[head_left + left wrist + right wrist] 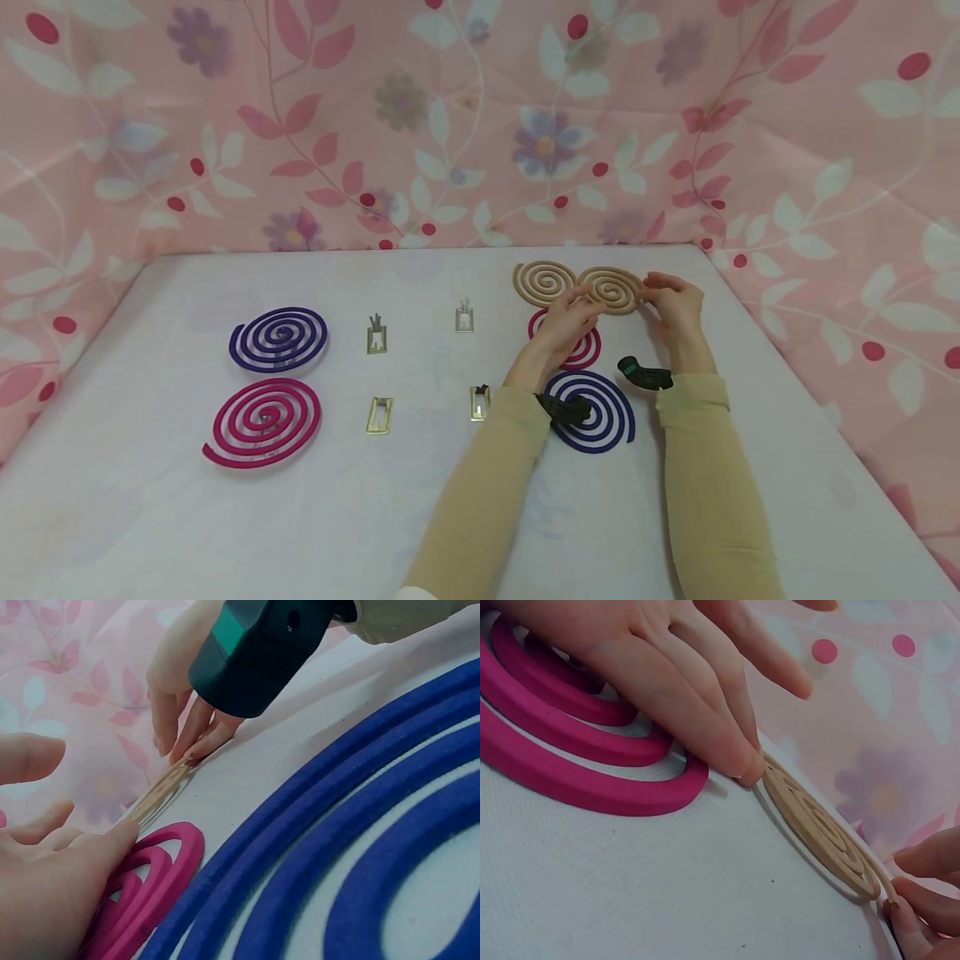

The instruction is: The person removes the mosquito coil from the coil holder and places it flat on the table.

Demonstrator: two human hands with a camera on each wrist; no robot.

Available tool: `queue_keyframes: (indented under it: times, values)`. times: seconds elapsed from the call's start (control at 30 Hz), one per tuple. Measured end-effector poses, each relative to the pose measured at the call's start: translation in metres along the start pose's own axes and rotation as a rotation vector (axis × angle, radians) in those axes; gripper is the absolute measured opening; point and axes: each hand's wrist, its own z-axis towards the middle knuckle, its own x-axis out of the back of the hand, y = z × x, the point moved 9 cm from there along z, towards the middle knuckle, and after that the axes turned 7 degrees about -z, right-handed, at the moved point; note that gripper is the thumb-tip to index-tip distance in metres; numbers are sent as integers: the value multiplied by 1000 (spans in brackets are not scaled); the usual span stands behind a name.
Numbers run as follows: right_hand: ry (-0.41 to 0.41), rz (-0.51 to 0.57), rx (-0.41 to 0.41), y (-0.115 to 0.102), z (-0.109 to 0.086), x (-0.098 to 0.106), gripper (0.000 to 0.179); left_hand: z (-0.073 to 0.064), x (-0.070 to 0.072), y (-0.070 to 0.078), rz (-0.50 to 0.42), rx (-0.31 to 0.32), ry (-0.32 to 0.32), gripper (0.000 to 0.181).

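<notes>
Two tan spiral mosquito coils lie side by side near the table's far edge: a left one [545, 265] and a right one [611, 292]. My right hand [678, 312] pinches the outer end of the right tan coil between thumb and fingertips. At that coil's near left edge, my left hand [558, 329] grips the rim with thumb and fingers, its index finger lifted away. Beneath the left hand is a pink coil [592, 789], partly hidden. A blue coil [247, 825] lies closer to me, partly covered by the left wrist's camera.
On the left side are another blue coil [279, 367] and another pink coil [258, 463], apparently raised slightly. Between the two groups stand several small metal coil holders, including one at the back [377, 351] and one in front [378, 432]. Floral cloth [480, 125] hangs behind the white table [337, 517].
</notes>
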Motion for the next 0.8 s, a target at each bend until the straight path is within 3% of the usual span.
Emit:
queue_keyframes:
  times: [0.17,0.4,0.8]
  values:
    - [7,10,16,0,0,-1,49,1,-2,-1,11,-6,-23,57]
    - [15,-72,19,0,0,-2,57,0,-2,0,35,-8,-29,54]
    - [-34,-89,3,0,4,-5,61,0,-4,-1,34,0,-52,53]
